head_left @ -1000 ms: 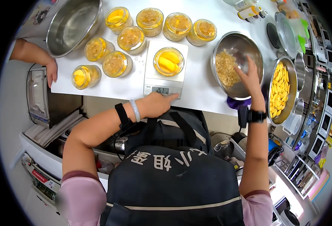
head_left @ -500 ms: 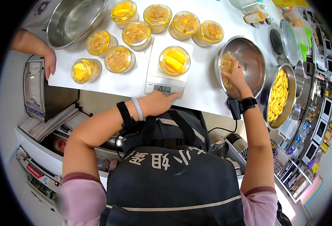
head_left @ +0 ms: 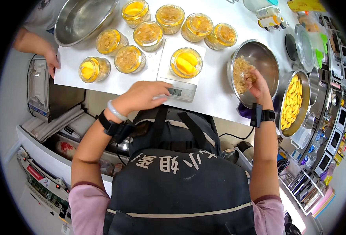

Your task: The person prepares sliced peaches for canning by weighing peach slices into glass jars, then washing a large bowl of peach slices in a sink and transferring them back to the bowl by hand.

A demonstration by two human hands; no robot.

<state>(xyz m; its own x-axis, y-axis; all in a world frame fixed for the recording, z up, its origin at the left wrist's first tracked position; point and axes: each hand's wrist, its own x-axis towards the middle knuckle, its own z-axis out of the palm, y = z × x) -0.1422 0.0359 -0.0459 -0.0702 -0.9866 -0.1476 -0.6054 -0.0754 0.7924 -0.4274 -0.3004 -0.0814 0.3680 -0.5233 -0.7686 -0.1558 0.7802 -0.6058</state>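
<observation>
A ribbed glass jar [head_left: 186,63] with yellow fruit slices stands on a white kitchen scale [head_left: 166,72]. My left hand [head_left: 143,95] is at the scale's front left corner beside its display, fingers stretched out and holding nothing. My right hand [head_left: 259,84] is inside a steel mixing bowl [head_left: 272,58], its fingers closed around some of the pale amber, translucent pieces [head_left: 241,70] heaped along the bowl's left side. Several jars [head_left: 148,35] topped with the same pieces stand behind and left of the scale. Two other jars, one at the back [head_left: 135,12] and one front left [head_left: 94,69], show yellow fruit on top.
Another person's hand [head_left: 52,59] rests at the table's left edge, below a large steel basin [head_left: 84,21]. Right of my bowl, a steel bowl holds yellow fruit slices [head_left: 292,102]. Bottles [head_left: 270,20] and a clear lid [head_left: 304,47] lie at the back right.
My left hand has drawn back leftward from the scale's front buttons, and the display reading has changed. My right hand has lifted slightly from the heap with pieces in its fingers.
</observation>
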